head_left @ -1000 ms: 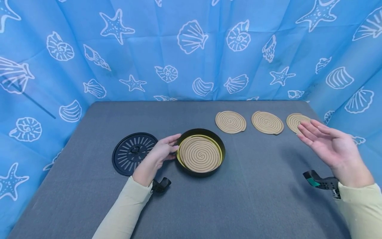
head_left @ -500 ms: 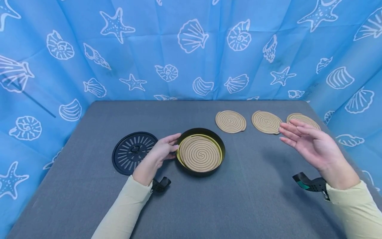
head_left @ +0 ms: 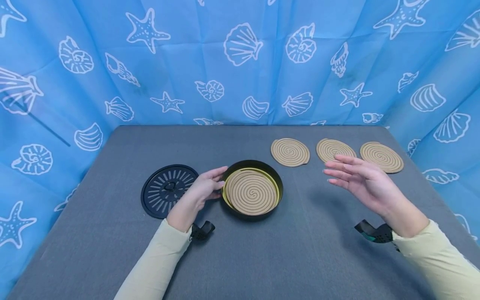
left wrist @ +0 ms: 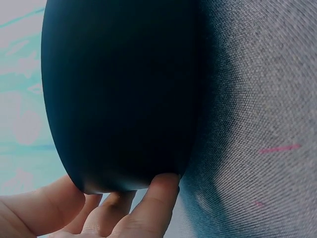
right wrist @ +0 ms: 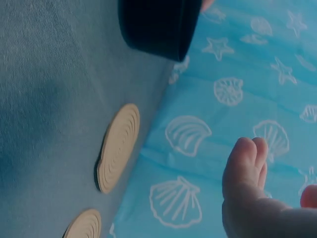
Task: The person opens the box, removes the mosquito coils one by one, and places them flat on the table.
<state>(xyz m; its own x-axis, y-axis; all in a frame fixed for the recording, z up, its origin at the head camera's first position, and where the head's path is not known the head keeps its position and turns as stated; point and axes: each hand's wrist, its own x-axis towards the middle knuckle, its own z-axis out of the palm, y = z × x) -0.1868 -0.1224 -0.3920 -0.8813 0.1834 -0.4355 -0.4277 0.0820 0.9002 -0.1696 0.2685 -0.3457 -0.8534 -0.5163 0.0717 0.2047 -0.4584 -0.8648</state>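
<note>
Head view: where's the smooth, round black pan (head_left: 252,163)?

Nine o'clock from the right hand (head_left: 369,183), fingers slightly parted, holding nothing. The left hand (head_left: 198,189) is nearer, thumb and fingers gripping the pan at nine o'clock.

And smaller?

Slotted black lid (head_left: 168,189) at nine o'clock; tan, ribbed spiral disc (head_left: 253,193) inside; three matching discs (head_left: 290,152), ten to one o'clock from the right hand.

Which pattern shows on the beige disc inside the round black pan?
A spiral coiling around its centre; the head view shows the disc best.
</note>
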